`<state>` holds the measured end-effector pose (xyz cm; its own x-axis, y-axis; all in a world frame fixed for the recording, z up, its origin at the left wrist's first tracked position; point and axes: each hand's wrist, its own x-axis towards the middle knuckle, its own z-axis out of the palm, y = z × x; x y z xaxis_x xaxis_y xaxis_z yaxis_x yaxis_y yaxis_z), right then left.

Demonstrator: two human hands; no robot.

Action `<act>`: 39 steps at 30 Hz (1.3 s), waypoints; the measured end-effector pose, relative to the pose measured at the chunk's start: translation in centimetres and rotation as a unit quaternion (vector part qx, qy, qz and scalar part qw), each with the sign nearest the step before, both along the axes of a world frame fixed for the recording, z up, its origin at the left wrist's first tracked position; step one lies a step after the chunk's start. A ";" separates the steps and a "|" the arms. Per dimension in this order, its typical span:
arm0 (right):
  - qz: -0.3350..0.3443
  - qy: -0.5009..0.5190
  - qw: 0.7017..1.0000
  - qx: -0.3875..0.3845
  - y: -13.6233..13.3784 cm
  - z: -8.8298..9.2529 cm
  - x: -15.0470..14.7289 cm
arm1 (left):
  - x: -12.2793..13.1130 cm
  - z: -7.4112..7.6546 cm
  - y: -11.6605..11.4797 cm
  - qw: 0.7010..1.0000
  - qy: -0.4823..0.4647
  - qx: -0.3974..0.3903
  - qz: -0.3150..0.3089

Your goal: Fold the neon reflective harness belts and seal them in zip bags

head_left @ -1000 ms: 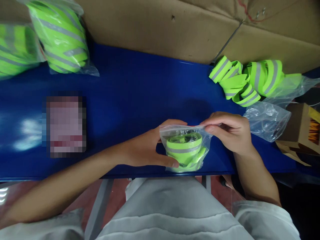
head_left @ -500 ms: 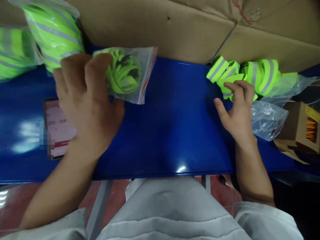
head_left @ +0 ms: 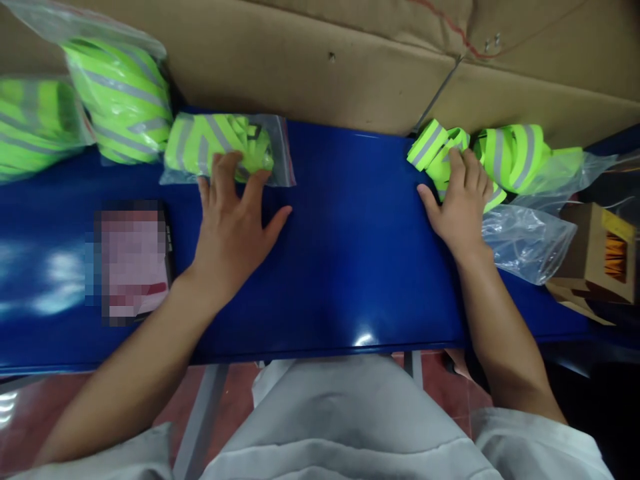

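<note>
My left hand point(head_left: 237, 217) is open with fingers spread, its fingertips over the near edge of a clear zip bag point(head_left: 220, 143). Inside that bag is a rolled neon-yellow reflective strap with grey stripes. On the right, my right hand point(head_left: 460, 203) rests with its fingers stretched over a loose neon-yellow reflective strap point(head_left: 427, 147); the thumb stands apart. Beside it lies another coiled reflective strap point(head_left: 515, 157), partly in clear plastic. The fingertips of the right hand hide part of the strap beneath them.
Two more bagged straps, one upright point(head_left: 120, 100) and one at the far left point(head_left: 35, 127), stand against the cardboard point(head_left: 310, 73). A phone point(head_left: 133, 263) lies on the blue table point(head_left: 340, 267). Rightward are an empty-looking plastic bag point(head_left: 530, 243) and a small cardboard box point(head_left: 595, 253).
The bagged strap has come to lie against the cardboard, and my left hand has drawn back toward me and right, uncovering the phone. My right hand has moved onto the loose strap.
</note>
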<state>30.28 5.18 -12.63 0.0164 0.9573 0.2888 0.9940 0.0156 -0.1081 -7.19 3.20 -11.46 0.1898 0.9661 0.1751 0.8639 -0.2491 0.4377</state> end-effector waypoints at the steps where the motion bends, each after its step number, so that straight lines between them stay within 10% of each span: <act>1: -0.001 -0.001 1.000 -0.002 0.0 -0.1 0.0 | -0.3 -0.2 0.3 1.000 -0.007 0.001 0.002; 8: 0.054 0.009 0.999 0.001 -2.1 1.0 -0.6 | 0.4 0.2 -0.3 0.998 -0.022 0.050 -0.017; 18: 0.428 0.118 0.894 -0.064 -7.2 3.1 -7.2 | 3.8 0.0 -4.3 0.955 0.045 0.067 -0.284; 39: 0.434 0.138 0.883 0.114 -8.0 4.9 -6.6 | 2.9 0.9 -3.5 0.975 -0.040 0.132 -0.176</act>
<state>23.71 -2.81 -7.74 -0.5954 0.5608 0.5754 0.5321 0.8118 -0.2406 -4.32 -0.26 -10.59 0.4776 0.7626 0.4363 0.6705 -0.6372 0.3799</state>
